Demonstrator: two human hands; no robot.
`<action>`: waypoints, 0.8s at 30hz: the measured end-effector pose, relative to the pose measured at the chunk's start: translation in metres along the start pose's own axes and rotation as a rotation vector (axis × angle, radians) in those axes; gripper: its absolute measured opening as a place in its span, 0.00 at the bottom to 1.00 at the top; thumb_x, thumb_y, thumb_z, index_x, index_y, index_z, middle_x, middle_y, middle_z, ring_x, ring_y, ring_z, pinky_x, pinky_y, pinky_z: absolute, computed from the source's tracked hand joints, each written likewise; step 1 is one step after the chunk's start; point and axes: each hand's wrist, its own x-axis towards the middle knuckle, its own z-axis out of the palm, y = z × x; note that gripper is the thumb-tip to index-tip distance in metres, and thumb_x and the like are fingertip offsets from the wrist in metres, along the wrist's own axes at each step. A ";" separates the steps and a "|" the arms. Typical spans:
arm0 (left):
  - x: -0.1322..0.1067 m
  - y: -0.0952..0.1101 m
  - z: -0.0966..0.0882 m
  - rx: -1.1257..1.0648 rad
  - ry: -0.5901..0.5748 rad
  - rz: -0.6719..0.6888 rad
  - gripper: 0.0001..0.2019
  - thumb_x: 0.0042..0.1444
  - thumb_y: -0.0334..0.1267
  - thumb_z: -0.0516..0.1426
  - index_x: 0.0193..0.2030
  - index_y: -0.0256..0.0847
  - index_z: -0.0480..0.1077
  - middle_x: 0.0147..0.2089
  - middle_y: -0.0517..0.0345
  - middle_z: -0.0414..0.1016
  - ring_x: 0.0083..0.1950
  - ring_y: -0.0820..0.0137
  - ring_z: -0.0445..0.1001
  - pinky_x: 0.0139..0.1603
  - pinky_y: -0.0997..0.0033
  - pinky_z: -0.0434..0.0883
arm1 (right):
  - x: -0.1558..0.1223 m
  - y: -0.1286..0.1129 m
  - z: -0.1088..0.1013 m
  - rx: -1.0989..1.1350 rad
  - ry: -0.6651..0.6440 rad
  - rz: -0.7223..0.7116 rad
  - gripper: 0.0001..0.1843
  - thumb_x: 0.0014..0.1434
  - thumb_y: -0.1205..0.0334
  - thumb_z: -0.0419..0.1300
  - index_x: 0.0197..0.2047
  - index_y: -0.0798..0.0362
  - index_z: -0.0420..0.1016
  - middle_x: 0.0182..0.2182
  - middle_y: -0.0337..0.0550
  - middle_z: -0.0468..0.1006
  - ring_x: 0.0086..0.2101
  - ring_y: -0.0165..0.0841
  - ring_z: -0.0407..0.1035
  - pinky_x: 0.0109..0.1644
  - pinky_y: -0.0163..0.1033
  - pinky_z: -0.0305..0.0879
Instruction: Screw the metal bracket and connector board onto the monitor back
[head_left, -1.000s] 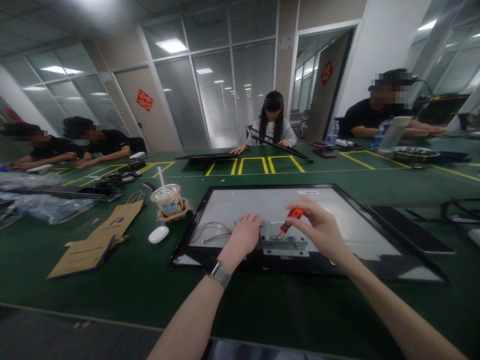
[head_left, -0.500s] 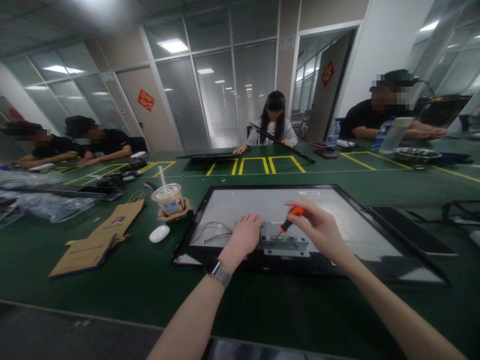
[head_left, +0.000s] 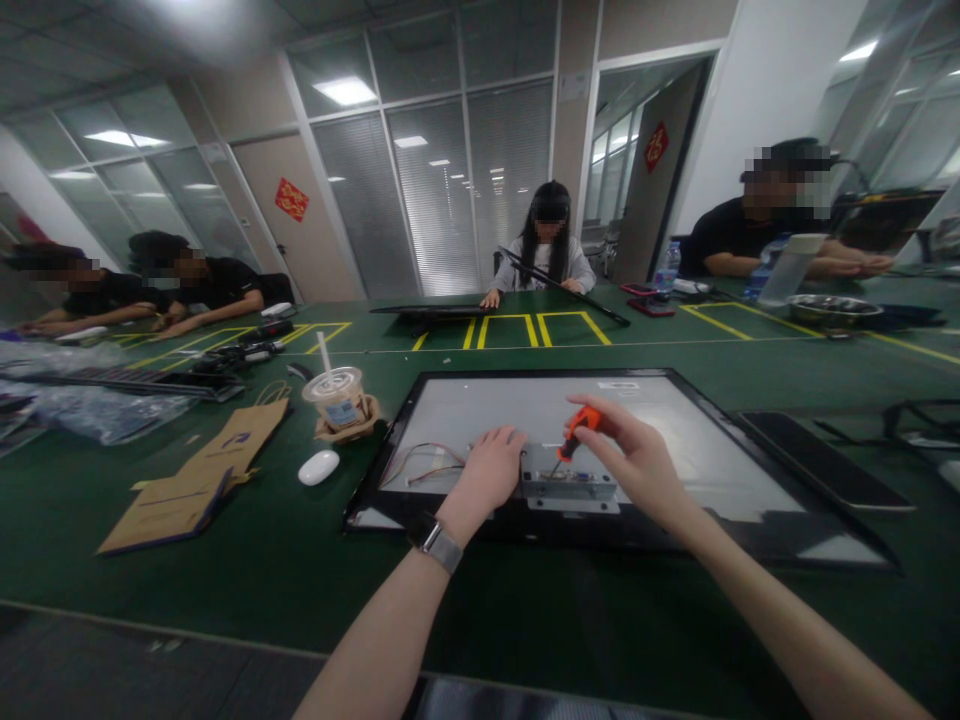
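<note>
A monitor panel [head_left: 675,440] lies face down on the green table, its grey back up. A small metal board bracket [head_left: 574,487] sits near its front edge, with thin coloured wires [head_left: 420,466] running left. My left hand [head_left: 486,480] rests curled on the panel just left of the bracket, a watch on its wrist. My right hand [head_left: 634,455] grips an orange-handled screwdriver [head_left: 574,434], its tip pointing down at the bracket.
A cup with a straw [head_left: 336,398], a white mouse [head_left: 318,467] and brown paper bags [head_left: 195,475] lie to the left. A dark flat panel [head_left: 821,458] lies to the right. Several other people sit at the far side of the table [head_left: 225,590].
My right hand has shifted slightly left and turned the screwdriver a little. My left hand stays in place. The person opposite has moved a hand along their panel.
</note>
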 end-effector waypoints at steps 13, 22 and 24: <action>0.000 -0.001 0.000 -0.003 0.001 0.002 0.22 0.66 0.25 0.46 0.65 0.37 0.65 0.67 0.42 0.66 0.66 0.59 0.67 0.67 0.57 0.64 | -0.002 0.002 0.001 0.011 -0.009 -0.025 0.21 0.68 0.55 0.56 0.62 0.46 0.73 0.45 0.47 0.82 0.44 0.42 0.78 0.51 0.51 0.75; 0.000 -0.001 0.002 -0.005 0.014 0.009 0.21 0.66 0.25 0.46 0.62 0.36 0.67 0.65 0.43 0.68 0.64 0.59 0.68 0.65 0.59 0.65 | 0.001 0.000 0.002 0.026 0.078 -0.038 0.11 0.63 0.54 0.63 0.45 0.47 0.83 0.38 0.45 0.81 0.38 0.39 0.76 0.44 0.46 0.75; 0.001 -0.001 0.003 -0.005 0.013 0.006 0.21 0.66 0.25 0.46 0.62 0.36 0.67 0.65 0.43 0.68 0.64 0.59 0.68 0.65 0.60 0.65 | 0.001 -0.001 0.001 0.046 0.078 -0.021 0.12 0.63 0.52 0.62 0.44 0.47 0.83 0.39 0.45 0.81 0.40 0.40 0.76 0.44 0.45 0.76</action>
